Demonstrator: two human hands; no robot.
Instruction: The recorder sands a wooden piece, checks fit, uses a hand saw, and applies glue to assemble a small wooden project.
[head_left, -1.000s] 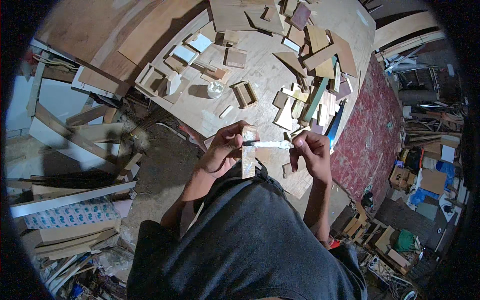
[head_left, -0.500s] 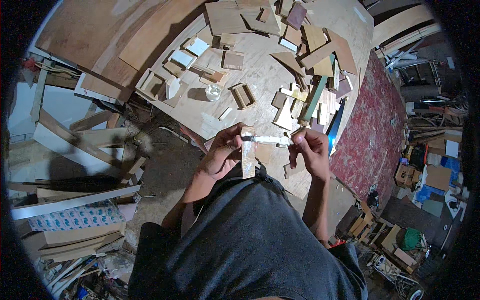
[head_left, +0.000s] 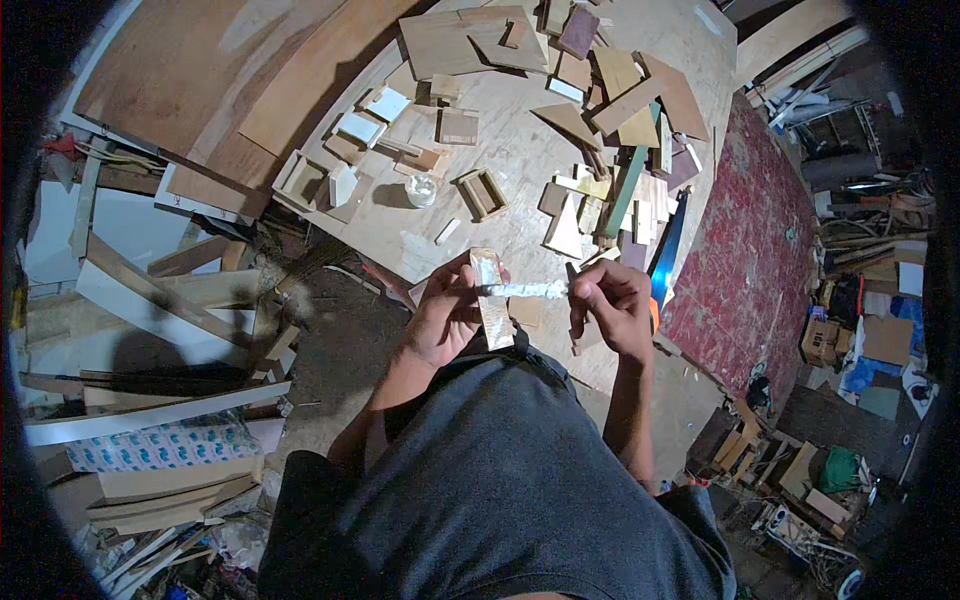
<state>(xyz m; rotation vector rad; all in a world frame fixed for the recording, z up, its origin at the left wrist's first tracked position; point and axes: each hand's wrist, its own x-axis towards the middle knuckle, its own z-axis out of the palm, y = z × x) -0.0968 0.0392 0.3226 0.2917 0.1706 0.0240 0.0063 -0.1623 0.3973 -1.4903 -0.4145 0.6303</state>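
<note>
Wooden strip [head_left: 494, 325], clamped in the left hand's grip [head_left: 442, 317], is crossed from three o'clock by a white-coated stick [head_left: 532, 291], pinched by the right hand [head_left: 620, 305]; jar [head_left: 421, 190] stands at eleven.

Here's your narrow block [head_left: 495, 325], wood with glossy streaks along its face, and your stick [head_left: 535, 290], coated in lumpy, shiny white. Your shirt [head_left: 470, 450] is matt dark cloth. Look: scuffed, matt wooden tabletop [head_left: 390, 235], glossy see-through jar [head_left: 421, 190], smooth, metallic-looking blade [head_left: 674, 240], and that red flooring [head_left: 735, 260], rough, worn, patchy.
</note>
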